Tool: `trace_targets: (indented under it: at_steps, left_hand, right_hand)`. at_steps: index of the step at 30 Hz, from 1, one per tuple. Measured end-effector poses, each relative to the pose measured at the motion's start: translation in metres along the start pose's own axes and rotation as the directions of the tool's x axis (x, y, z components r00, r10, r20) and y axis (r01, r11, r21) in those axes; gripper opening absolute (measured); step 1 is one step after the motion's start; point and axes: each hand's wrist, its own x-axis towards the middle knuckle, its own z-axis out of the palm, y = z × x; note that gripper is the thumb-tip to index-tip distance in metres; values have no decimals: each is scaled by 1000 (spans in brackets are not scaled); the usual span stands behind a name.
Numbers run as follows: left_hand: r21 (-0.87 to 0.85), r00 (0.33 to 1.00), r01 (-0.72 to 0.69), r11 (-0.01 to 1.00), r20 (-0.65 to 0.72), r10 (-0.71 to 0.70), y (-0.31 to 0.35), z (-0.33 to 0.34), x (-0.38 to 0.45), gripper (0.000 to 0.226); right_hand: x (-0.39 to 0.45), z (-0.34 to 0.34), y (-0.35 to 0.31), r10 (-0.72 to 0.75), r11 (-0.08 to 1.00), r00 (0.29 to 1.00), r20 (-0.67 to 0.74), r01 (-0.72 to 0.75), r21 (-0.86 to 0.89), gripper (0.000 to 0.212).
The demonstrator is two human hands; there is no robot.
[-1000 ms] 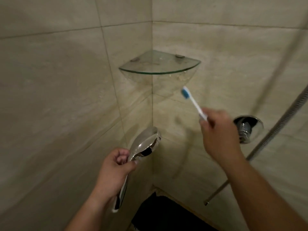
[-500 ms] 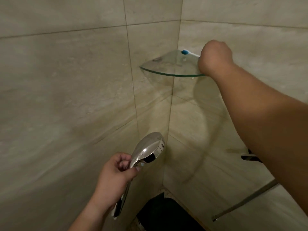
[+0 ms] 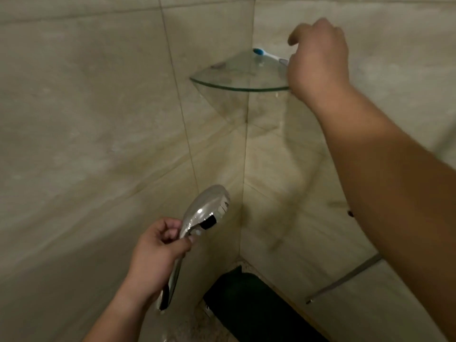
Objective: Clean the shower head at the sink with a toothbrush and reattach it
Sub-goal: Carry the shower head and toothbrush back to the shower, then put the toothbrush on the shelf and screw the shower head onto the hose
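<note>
We set a toothbrush on a shower shelf while holding the shower head.

Our right hand (image 3: pixel 318 58) rests its blue-and-white plastic toothbrush (image 3: pixel 267 54) on the curved glass corner shelf (image 3: pixel 237 88); whether that grip is pinching or loosening, we cannot tell. Well below the shelf, our left hand (image 3: pixel 158 257) wraps the chrome handheld shower head (image 3: pixel 204 211), probably freeing the right for reattaching.

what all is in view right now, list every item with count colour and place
shower head: one, chrome, low centre, held by its handle
toothbrush: one, white with blue head, on the shelf by the back corner
glass corner shelf: one, clear greenish, in the wall corner
tiled walls: beige, all round
metal rod: one, grey, lower right wall
dark mat: one, floor
left hand: grips the shower head handle
right hand: at the toothbrush handle, grip unclear
</note>
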Motion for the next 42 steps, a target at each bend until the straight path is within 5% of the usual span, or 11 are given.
trace_targets:
  at_steps: [4,7,9,13,25,30,37,42]
  left_hand:
    - [13,1000,25,1000,-15,-24,-1,10,-2,24]
    - [-19,999,45,999,-21,-46,-5,23,-5,24]
    - [-49,997,66,997,-44,-68,-7,32,-8,25]
    - [-86,994,65,994,-85,-72,-13,52,-15,26]
    - [-177,969,-50,983,-245,5,2,89,-42,25]
    - [-232,962,-84,969,-273,18,11,77,-41,23]
    - [-355,972,-62,933,-233,-24,22,54,-23,24]
    - [-409,986,-59,911,-169,-12,28,43,-12,20]
  right_hand:
    - [-97,-8,8,-113,988,984,-140,127,92,28]
    - [-181,19,25,-245,970,962,120,243,29,19]
    - [-232,37,36,-290,948,861,418,317,4,20]
    - [-315,61,63,-259,920,519,815,391,44,20]
    - [-392,120,120,165,659,57,985,736,-153,29]
    - [-394,108,119,84,767,157,984,621,-164,19]
    - [-368,90,88,37,928,471,882,312,-205,16]
    - [-343,71,59,195,980,584,788,-91,-176,6]
